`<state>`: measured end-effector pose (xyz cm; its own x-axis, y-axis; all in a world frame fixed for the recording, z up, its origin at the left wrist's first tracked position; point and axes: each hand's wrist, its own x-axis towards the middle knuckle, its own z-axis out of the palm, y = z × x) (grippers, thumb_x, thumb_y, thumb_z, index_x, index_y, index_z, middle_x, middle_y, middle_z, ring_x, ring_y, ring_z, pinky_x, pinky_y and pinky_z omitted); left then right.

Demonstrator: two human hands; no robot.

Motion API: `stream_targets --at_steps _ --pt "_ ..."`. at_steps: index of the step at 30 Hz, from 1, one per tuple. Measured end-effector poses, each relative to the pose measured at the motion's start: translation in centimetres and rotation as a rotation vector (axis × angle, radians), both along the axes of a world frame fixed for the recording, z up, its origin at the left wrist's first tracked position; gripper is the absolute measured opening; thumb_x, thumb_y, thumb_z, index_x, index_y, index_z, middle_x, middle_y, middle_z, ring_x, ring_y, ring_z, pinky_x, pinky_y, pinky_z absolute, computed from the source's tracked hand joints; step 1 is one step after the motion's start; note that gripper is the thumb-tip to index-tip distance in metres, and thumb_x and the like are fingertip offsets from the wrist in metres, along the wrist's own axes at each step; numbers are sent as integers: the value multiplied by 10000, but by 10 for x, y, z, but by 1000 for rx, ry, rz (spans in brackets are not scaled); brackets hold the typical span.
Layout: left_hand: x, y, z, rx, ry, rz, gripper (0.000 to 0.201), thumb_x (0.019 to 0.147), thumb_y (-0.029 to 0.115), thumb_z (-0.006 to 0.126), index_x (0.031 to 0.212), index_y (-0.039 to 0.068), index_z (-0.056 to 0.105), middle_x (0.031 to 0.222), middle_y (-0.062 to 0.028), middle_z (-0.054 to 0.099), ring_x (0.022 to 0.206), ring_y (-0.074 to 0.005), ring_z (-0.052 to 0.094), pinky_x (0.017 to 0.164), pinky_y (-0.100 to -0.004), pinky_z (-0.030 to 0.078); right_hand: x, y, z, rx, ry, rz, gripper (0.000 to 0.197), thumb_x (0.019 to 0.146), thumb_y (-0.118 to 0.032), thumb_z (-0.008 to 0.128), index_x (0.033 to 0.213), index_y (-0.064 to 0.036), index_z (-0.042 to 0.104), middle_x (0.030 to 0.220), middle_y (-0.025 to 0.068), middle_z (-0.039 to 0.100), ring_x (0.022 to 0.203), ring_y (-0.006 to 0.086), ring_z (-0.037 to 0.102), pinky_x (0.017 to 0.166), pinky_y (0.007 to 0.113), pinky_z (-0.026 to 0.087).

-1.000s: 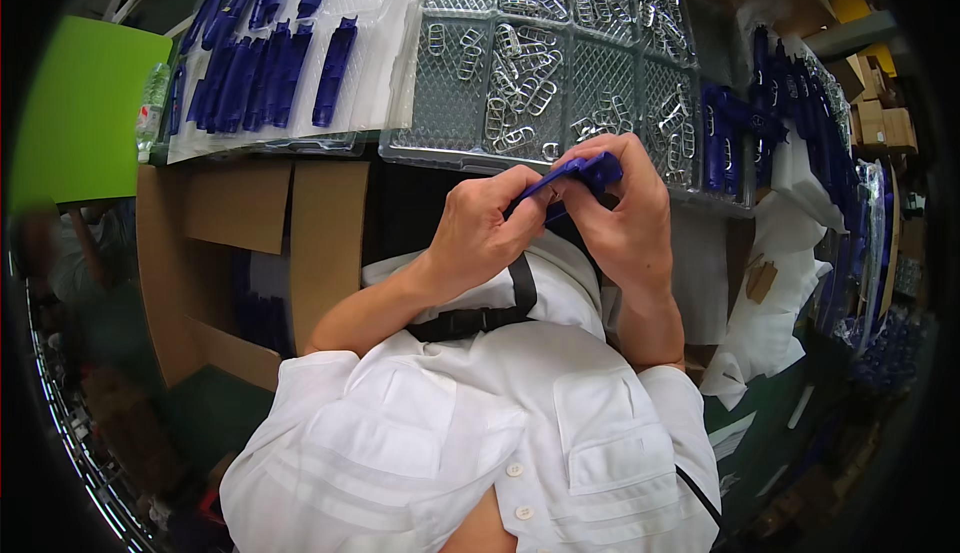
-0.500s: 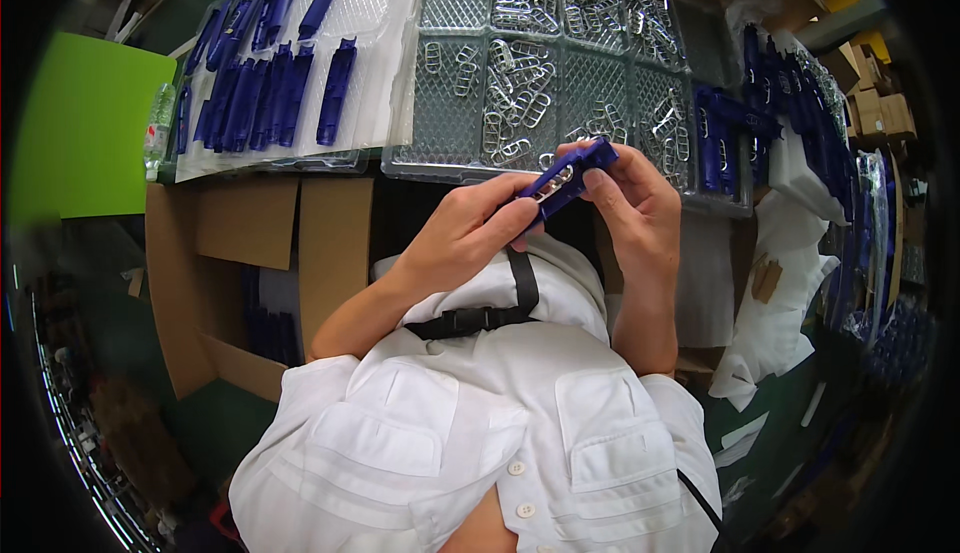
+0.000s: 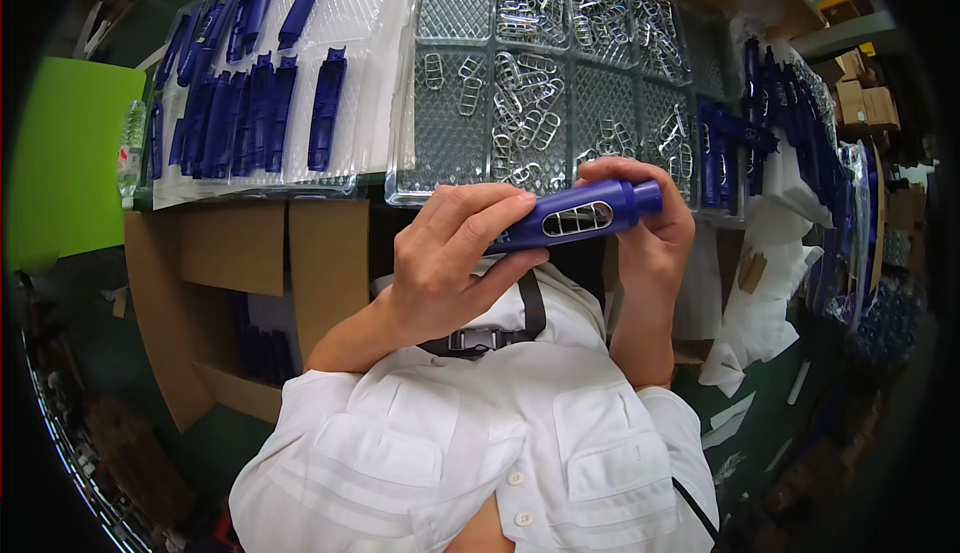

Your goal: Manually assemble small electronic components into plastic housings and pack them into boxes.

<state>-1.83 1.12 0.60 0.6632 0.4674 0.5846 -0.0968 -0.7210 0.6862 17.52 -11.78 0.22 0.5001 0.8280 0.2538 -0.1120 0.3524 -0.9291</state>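
Between my two hands lies a blue plastic casing [image 3: 618, 196], nearly level, its rounded outer face toward me. An oval opening in it is framed by a silver slotted ring [image 3: 577, 219]. My left hand [image 3: 455, 253] grips the left end, fingers over the top and thumb below. At the right end, by the narrower neck, my right hand [image 3: 655, 228] closes around the casing from behind; some of its fingers are hidden. Beyond my hands stands a clear divided tray [image 3: 445, 118] with many loose silver slotted rings [image 3: 525, 103] in its compartments.
To the left, blue casing pieces [image 3: 327, 110] rest in rows on a white-lined tray [image 3: 365, 73]. More blue casings [image 3: 715, 153] lie at the right. An open cardboard box [image 3: 235, 253] stands below the left tray, and a plastic bottle [image 3: 130, 153] is by a green panel [image 3: 70, 153].
The casing has been turned from its hollow inner side to its outer face and raised closer. My left hand has shifted its grip, with the fingers now over the top.
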Motion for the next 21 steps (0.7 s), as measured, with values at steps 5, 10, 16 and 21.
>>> stream_targets --at_steps 5,10,16,21 --pt "-2 24 -8 -64 -7 11 583 708 41 923 1241 5 689 1153 -168 708 976 -298 707 812 -371 586 -3 28 -8 -29 46 -2 383 954 -48 715 1295 74 592 1245 249 684 1127 285 695 1002 397 560" --pt "0 47 -11 -100 -18 15 558 712 40 919 1223 4 697 1147 -166 709 969 -299 709 815 -372 585 0 52 -10 -110 12 -21 376 955 -44 713 1294 71 596 1246 240 683 1137 281 692 989 383 569" --pt "-3 77 0 -153 48 -4 526 741 42 902 1223 -3 695 1131 -175 711 975 -299 712 844 -367 580 0 65 -1 -169 9 -123 331 972 10 663 1292 69 606 1253 204 692 1108 229 698 980 330 553" --pt "35 181 32 -63 198 141 387 896 196 823 1215 7 709 1066 -144 737 923 -222 718 828 -333 564 31 44 -11 -281 -88 -230 280 989 61 604 1268 68 630 1276 188 684 1052 188 698 938 293 544"
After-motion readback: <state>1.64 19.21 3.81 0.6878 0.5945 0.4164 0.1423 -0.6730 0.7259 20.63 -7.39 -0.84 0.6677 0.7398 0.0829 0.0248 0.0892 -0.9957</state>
